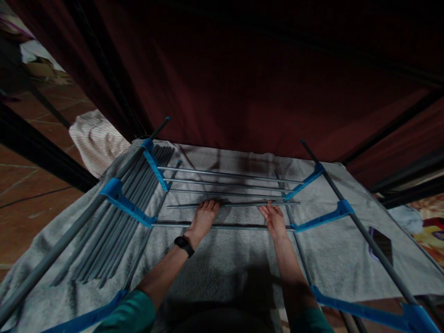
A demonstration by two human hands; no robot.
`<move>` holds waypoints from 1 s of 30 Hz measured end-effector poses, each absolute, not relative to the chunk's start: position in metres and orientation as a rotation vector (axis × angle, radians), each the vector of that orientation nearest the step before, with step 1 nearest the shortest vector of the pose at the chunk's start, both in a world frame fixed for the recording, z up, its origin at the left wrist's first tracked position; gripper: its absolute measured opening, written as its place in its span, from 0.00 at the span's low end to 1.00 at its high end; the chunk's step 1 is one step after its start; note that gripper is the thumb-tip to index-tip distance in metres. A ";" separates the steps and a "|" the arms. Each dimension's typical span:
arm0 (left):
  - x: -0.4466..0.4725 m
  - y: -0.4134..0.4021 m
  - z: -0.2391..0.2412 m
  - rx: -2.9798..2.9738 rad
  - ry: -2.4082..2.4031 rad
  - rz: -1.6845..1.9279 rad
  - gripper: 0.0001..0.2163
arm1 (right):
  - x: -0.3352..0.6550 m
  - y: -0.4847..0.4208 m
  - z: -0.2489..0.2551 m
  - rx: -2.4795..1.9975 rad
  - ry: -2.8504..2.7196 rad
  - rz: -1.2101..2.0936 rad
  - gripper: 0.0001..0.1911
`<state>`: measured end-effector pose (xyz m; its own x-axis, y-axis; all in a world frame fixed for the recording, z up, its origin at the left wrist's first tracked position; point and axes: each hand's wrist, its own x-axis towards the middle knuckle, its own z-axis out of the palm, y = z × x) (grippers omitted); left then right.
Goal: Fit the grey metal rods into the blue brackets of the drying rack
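Place: on a grey towel [225, 263] spread flat, with a dark red curtain [243, 83] hanging behind it.
Thing in hand: a loose grey metal rod [239, 203] lies crosswise, just beyond the fingertips of both hands and touched by them.
Left hand [204, 219]: palm down, fingers stretched forward and resting on the left part of the rod; not closed around it. A black wristwatch [183, 245] sits on the wrist, a green sleeve [128, 317] further back.
Right hand [275, 219]: palm down, fingers extended onto the right part of the same rod; flat, not gripping.
Frame: grey rods run parallel beyond the loose rod, fitted into blue plastic connectors [156, 169] on the left and right; one more crossbar [222, 226] passes under both hands near the wrists.
Spare rods: a bundle of grey rods [121, 222] lies lengthwise at the left, well apart from the hands.
Other things: a dark phone [381, 243] lies on the towel at the right; a striped cloth [97, 141] lies on the tiled floor [31, 203] at the left.
Writing: no brand or label can be read.
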<state>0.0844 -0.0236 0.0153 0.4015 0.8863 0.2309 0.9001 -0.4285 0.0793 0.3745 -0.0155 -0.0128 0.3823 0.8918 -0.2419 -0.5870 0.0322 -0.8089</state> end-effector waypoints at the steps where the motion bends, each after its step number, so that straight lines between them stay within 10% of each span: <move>1: 0.084 -0.023 0.014 -2.564 -1.662 -0.378 0.19 | 0.375 -0.016 -0.013 -1.001 -0.378 1.188 0.15; 30: 0.076 -0.021 0.010 -2.367 -1.955 -0.512 0.16 | 0.382 -0.013 -0.017 -0.910 -0.252 1.107 0.10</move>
